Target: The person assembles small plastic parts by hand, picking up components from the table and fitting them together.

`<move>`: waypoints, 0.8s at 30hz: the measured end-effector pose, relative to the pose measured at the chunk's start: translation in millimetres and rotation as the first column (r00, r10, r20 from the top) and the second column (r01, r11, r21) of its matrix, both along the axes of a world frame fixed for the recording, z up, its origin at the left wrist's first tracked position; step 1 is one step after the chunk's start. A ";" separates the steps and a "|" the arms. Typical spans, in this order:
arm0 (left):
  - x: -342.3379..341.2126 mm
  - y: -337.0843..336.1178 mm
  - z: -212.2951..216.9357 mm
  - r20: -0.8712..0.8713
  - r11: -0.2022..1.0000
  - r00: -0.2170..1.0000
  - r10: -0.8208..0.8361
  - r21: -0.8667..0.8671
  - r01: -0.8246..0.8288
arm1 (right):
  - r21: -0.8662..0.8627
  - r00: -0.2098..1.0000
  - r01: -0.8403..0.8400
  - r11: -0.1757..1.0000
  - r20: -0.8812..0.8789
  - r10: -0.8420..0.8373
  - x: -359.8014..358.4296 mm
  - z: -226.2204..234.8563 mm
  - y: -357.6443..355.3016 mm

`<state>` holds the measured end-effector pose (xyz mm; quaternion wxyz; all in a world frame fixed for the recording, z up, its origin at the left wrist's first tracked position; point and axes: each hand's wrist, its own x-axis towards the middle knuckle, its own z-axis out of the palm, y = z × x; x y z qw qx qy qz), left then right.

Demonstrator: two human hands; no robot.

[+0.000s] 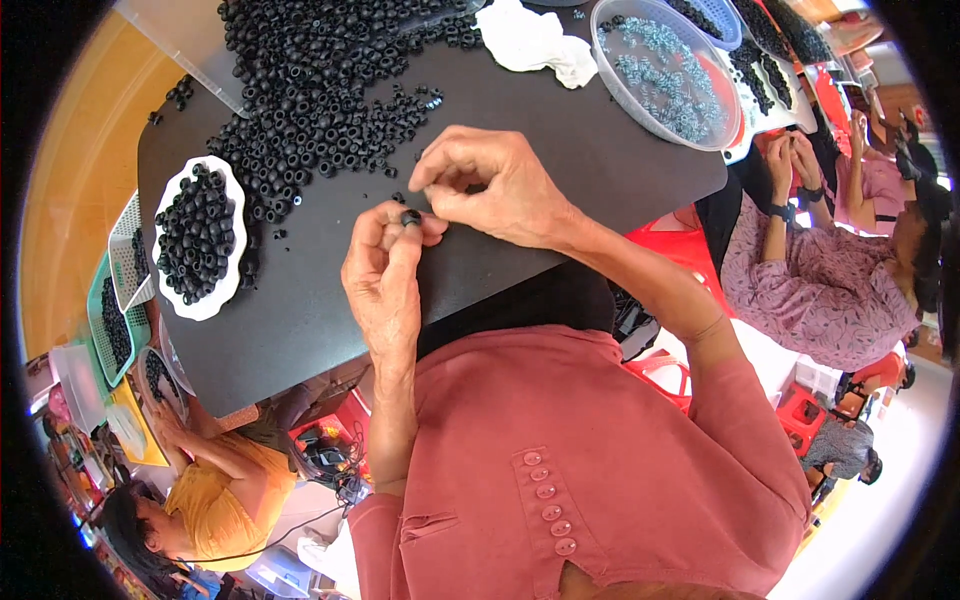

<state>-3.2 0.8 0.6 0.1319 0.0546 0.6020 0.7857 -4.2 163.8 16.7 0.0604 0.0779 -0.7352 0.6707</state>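
My left hand (pixel 385 285) pinches a small black round part (pixel 410 217) between thumb and fingertips, above the dark table (pixel 560 190). Close beside it, my right hand (pixel 500 190) is closed in a pinch, its fingertips just above the part. Whatever those right fingers hold is too small to make out. Beyond my hands spreads a large heap of black round hollow parts (pixel 310 110), with smaller black bits scattered along its near edge. To the left, a white scalloped dish (pixel 238 215) is filled with similar black parts.
A clear round bowl (pixel 610 70) of small pale-blue transparent pieces stands at the far right, beside a crumpled white cloth (pixel 530 42). Green and white baskets (pixel 133 255) sit off the left edge. People work on both sides, one in yellow (pixel 230 490), another in a patterned top (pixel 810 280).
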 end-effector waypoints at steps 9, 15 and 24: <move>0.0 3.3 -1.4 0.040 0.998 0.999 -0.033 0.046 0.031 | -0.167 0.985 -0.171 0.971 -0.012 0.172 3.8 -15.9 5.0; 0.0 4.6 -2.5 0.029 0.998 0.999 -0.033 0.053 0.031 | -0.205 0.987 -0.158 0.966 0.000 0.161 4.3 -18.2 4.5; 2.6 5.9 -3.8 -0.037 1.000 0.999 -0.016 -0.005 0.016 | -0.091 0.990 -0.118 0.989 -0.082 0.111 6.3 -15.7 4.7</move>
